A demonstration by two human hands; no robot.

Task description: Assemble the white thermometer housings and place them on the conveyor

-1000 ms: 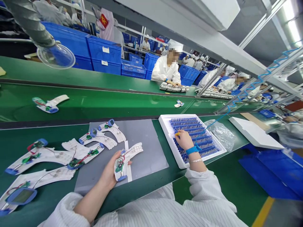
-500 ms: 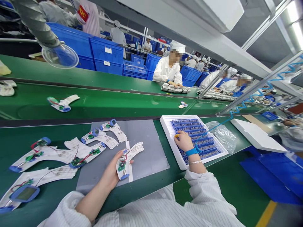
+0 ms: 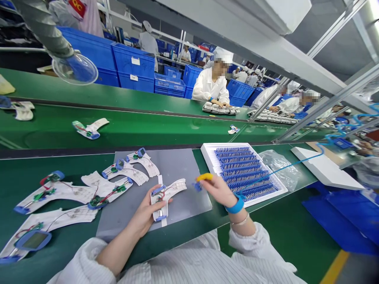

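Your left hand [image 3: 148, 212] clasps the white curved housing [image 3: 175, 188] over the grey mat [image 3: 180, 161], apparently to steady it open side up. Your right hand [image 3: 218, 191] pinches a small blue part [image 3: 197, 186], blurred, beside the foam tray [image 3: 211, 156], whose rows likely ease single picking.

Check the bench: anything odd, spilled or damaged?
Nothing visibly spilled or damaged. One oddity: the white slab, right of the white tray, appears to jut past the near edge of the bench; it could get knocked off.
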